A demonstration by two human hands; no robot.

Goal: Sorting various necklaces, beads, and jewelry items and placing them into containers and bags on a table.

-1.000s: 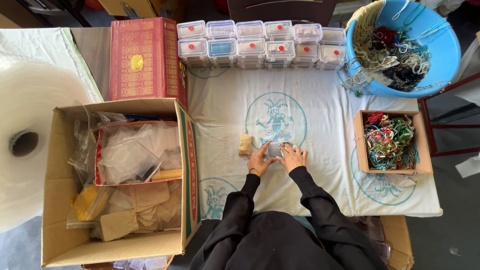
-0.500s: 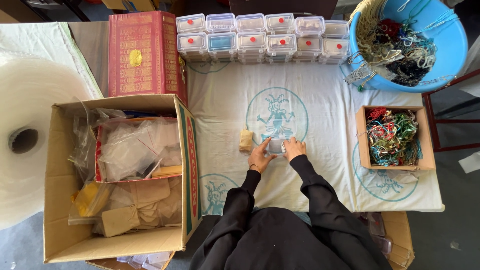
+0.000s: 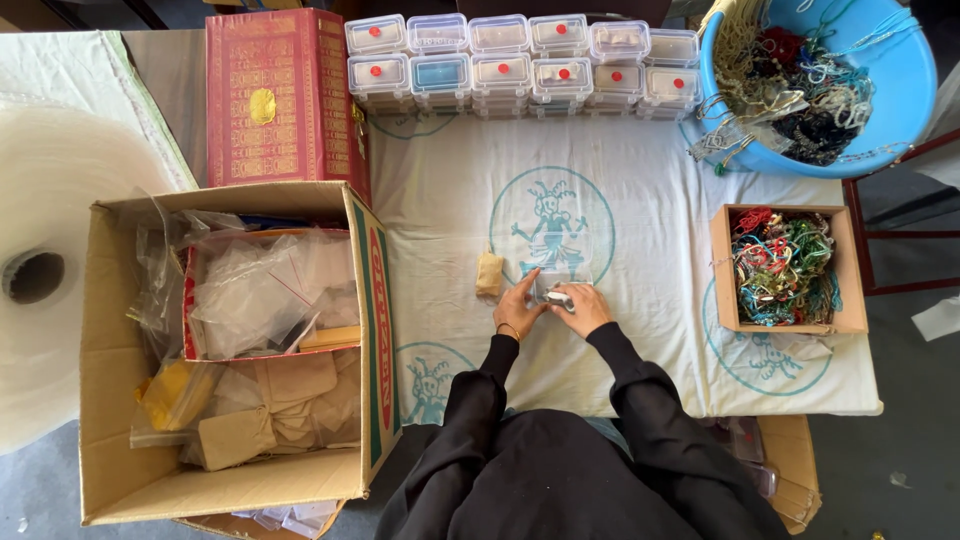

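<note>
Hands haven't really moved since half a second ago: left hand (image 3: 519, 305) and right hand (image 3: 581, 307) both still pinch a clear plastic bag (image 3: 556, 264) with a small silvery item (image 3: 559, 297) at its mouth, on the white printed cloth (image 3: 640, 200). A little tan pouch (image 3: 489, 274) lies just beside the left hand. Further off: clear red-dotted boxes (image 3: 522, 62) in rows, a red gold-patterned box (image 3: 275, 95), a blue tub (image 3: 880, 90) and a cardboard tray (image 3: 783, 268) of cords.
</note>
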